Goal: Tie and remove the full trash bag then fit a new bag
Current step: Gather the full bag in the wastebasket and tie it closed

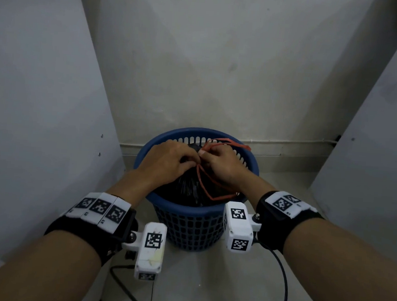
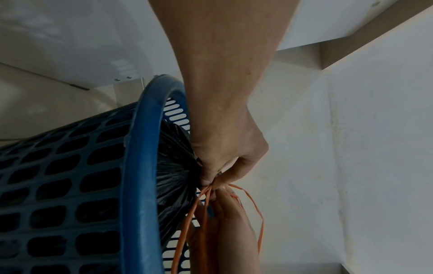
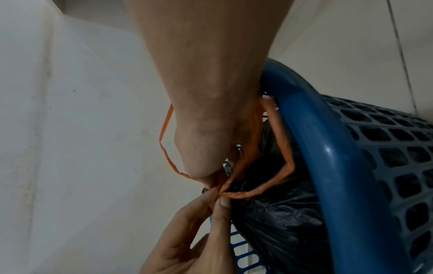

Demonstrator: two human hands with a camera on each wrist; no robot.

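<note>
A black trash bag [image 1: 187, 185] [image 2: 174, 166] [image 3: 276, 218] sits gathered inside a blue perforated basket [image 1: 191, 223] [image 2: 138, 185] [image 3: 328, 166]. Orange drawstrings [image 1: 208, 183] [image 2: 187, 222] [image 3: 276, 129] loop out from its bunched neck. My left hand [image 1: 168, 160] [image 2: 225, 161] [image 3: 196, 231] and my right hand [image 1: 220, 162] [image 3: 211, 148] [image 2: 229, 231] meet over the middle of the basket. Each pinches the orange strings at the bag's neck, fingertips touching. One loop lies over the bag toward my right wrist, another arcs over the basket's far rim.
The basket stands on a pale floor [image 1: 206, 281] in a narrow alcove. White panels [image 1: 42, 102] close in left and right, with a wall [image 1: 211, 68] behind. Black cables [image 1: 282, 280] trail on the floor in front.
</note>
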